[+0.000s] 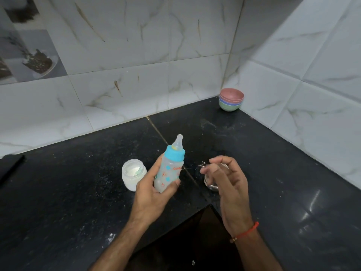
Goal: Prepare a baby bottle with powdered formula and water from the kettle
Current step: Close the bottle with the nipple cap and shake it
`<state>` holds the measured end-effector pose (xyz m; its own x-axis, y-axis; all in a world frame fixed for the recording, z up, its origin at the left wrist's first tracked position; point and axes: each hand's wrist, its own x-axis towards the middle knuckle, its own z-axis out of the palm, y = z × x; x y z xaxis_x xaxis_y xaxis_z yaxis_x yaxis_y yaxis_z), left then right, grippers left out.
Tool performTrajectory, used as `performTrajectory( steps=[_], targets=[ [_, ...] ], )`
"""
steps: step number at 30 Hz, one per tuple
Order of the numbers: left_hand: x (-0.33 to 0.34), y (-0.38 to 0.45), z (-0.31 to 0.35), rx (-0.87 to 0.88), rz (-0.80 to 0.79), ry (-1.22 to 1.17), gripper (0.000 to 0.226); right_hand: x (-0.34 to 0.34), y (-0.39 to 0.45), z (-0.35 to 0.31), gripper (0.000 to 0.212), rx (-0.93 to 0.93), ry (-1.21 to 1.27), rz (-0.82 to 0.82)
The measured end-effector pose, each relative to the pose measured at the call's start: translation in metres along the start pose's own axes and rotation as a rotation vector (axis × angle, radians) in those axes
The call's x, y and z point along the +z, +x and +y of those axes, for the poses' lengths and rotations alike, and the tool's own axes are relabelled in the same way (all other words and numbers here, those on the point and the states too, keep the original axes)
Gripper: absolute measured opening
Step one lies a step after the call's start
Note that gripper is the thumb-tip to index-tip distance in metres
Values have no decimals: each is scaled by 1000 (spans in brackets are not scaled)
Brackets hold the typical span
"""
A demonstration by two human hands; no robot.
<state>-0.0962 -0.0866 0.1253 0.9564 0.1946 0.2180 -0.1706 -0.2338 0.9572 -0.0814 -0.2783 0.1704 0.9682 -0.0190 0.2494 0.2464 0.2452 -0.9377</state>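
Left hand (150,189) grips capped baby bottle (170,169).

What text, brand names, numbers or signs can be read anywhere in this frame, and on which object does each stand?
"Luvl": red lettering on the baby bottle held in the left hand; the rest of the word curves out of view.
The bottle's other red and blue prints are pictures, not text.
Nothing else here carries readable text.

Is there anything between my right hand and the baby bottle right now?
Nothing visible. The baby bottle is held in the left hand, and the right hand hangs open beside it over a steel bowl, with only bare black counter showing in the gap.
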Motion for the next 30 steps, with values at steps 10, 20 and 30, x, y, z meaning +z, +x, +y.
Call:
performTrajectory(
  steps=[10,20,30],
  targets=[
    [13,-18,20,36,-377,-64,70,6,14,-3,90,166,-82,-366],
    [21,-3,33,114,-218,140,57,47,8,9,38,112,-274,-40],
    [21,7,38,67,-337,122,36,41,22,-4,15,86,-178,-205]
  ],
)
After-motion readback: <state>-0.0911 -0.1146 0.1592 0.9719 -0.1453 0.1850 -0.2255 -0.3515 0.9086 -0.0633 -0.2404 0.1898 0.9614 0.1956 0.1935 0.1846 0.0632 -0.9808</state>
